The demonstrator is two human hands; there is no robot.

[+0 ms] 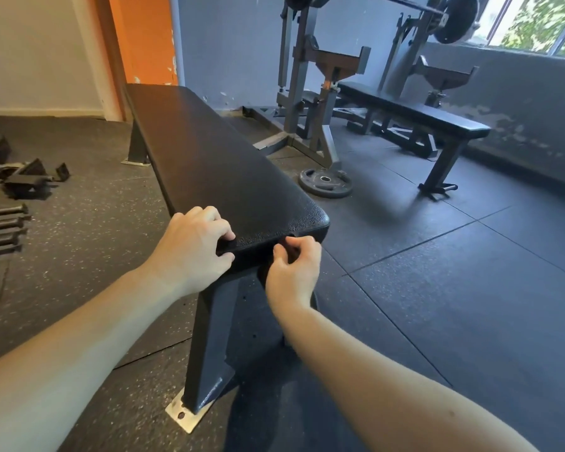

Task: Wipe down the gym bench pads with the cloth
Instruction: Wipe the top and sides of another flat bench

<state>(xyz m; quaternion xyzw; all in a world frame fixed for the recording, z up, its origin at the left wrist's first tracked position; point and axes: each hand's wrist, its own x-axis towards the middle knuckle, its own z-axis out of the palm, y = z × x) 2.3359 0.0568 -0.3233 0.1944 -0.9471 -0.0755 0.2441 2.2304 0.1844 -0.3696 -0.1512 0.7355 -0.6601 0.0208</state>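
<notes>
Head view: the left grip (190, 249), a bare hand, clasps the near left corner of the bench pad (216, 158), with fingers curled over the top and the thumb tucked against the end face. Judging by that hold, it steadies the pad or tests how firmly it sits. The right grip (294, 272) is curled up against the same end face, just below a small notch in the pad's edge. Whether it pinches the edge or is clenched on nothing cannot be told. Both are at the pad's near end, close together but not touching each other.

No cloth shows anywhere in the frame, so wiping does not look to be under way. The pad's textured black top runs away from the camera. It stands on a dark steel leg (212, 347) whose foot plate (185, 415) lies on the rubber floor (437, 288).

A second bench (415, 115) stands well apart under a rack (307, 76), and a weight plate (325, 182) lies flat on the floor between the two benches. Loose metal parts (26, 177) lie at the left.

No brand, label or writing can be read. Any marking on the weight plate is too small to make out.
</notes>
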